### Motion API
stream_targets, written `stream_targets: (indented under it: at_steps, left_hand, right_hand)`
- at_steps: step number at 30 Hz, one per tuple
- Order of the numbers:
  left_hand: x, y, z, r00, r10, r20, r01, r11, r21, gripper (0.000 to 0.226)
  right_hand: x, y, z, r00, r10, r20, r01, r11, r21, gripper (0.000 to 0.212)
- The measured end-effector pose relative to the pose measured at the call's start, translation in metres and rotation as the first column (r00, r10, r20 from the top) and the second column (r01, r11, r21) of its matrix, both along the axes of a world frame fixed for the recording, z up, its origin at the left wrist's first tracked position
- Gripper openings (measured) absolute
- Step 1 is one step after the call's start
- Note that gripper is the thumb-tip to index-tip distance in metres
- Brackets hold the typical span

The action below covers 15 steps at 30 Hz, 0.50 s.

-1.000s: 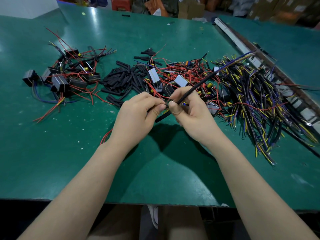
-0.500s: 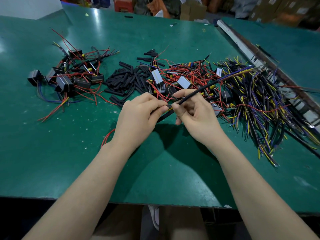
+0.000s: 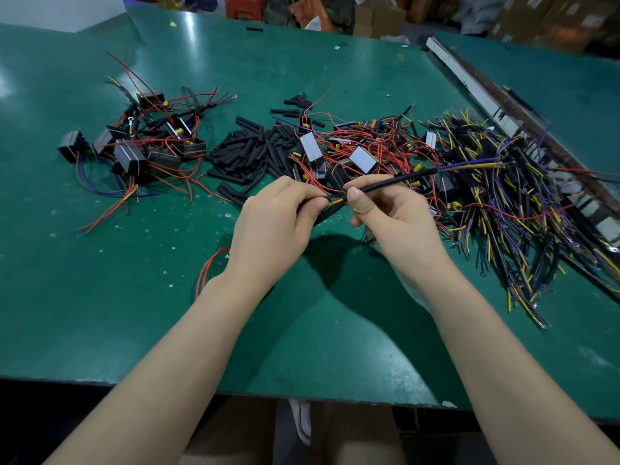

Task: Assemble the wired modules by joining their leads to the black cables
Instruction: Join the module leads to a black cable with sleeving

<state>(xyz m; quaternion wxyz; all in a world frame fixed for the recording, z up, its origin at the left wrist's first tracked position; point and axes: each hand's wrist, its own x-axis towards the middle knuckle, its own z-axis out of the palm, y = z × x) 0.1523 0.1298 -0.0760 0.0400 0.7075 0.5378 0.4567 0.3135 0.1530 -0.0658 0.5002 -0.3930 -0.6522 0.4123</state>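
My right hand [image 3: 396, 216] pinches the black cable [image 3: 399, 180] between thumb and forefinger, and that cable now lies flatter than a second ago, its blue and yellow leads reaching over the cable pile [image 3: 523, 209]. My left hand [image 3: 278, 223] pinches thin red and yellow leads [image 3: 330, 200] at the cable's near end, fingertips closer together than before, above the green table [image 3: 100, 297]

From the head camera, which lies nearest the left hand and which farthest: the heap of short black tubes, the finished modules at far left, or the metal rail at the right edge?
From the left hand:
1. Black tubes, just beyond it.
2. Finished modules, far left.
3. Metal rail, right edge.
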Motion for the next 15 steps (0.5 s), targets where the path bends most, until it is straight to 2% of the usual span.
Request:
stream_targets:
  at_steps: [9,15]
  left_hand:
    - [0.0004,0.0000,0.0011,0.996,-0.084,0.024,0.085,0.996,-0.019,0.020]
    - [-0.0025,0.0001,0.0013,0.998,-0.052,0.046,0.054,0.998,-0.037,0.019]
  right_hand:
    - [0.0005,-0.0022,0.0033,0.998,0.066,0.005,-0.066,0.998,-0.002,0.016]
    - [0.0009,0.0013,0.0026,0.988,-0.023,-0.152,0.008,0.995,-0.096,0.018]
